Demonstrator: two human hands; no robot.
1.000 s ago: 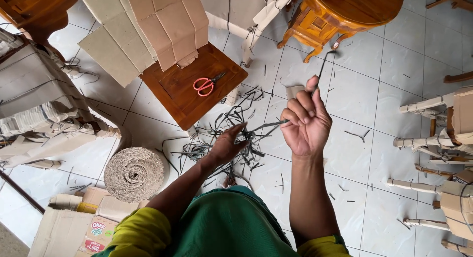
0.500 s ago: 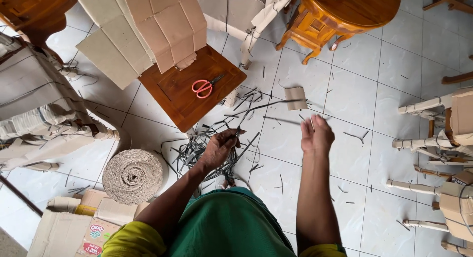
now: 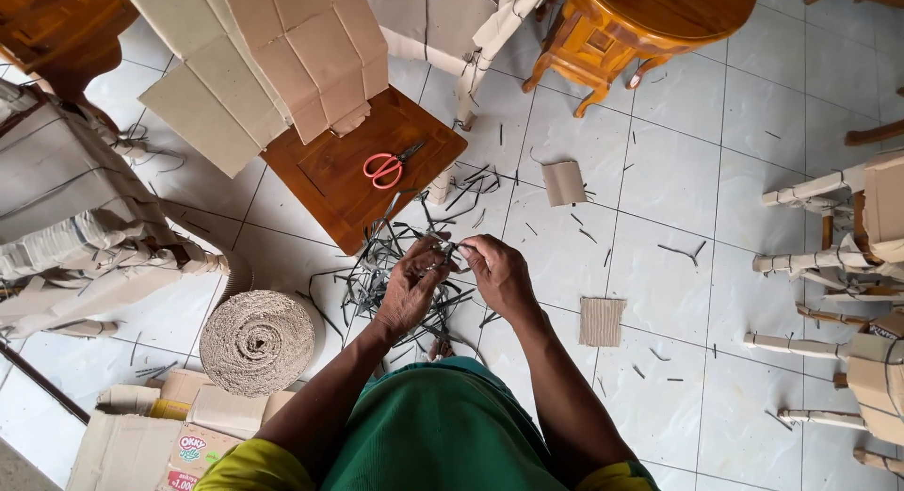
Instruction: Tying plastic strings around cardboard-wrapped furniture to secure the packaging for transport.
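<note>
My left hand (image 3: 411, 289) and my right hand (image 3: 500, 275) meet in front of me, fingertips together, pinching a thin dark strap (image 3: 452, 252) between them. Below the hands lies a tangle of dark strap offcuts (image 3: 381, 265) on the white tiled floor. A pair of orange-handled scissors (image 3: 388, 167) rests on a small brown wooden table (image 3: 325, 185) just beyond the pile. How the strap runs between my fingers is hidden.
A roll of corrugated cardboard (image 3: 257, 341) stands at my left, cardboard boxes (image 3: 160, 434) near my left elbow. Cardboard sheets (image 3: 273, 48) lean at the top left. An orange wooden table (image 3: 650, 20) stands at the top right, wrapped furniture legs (image 3: 829, 265) at the right. Cardboard scraps (image 3: 603, 321) lie about.
My right hand came down from its raised position and moved left to meet my left hand. The long strap it pulled up is now gathered between both hands.
</note>
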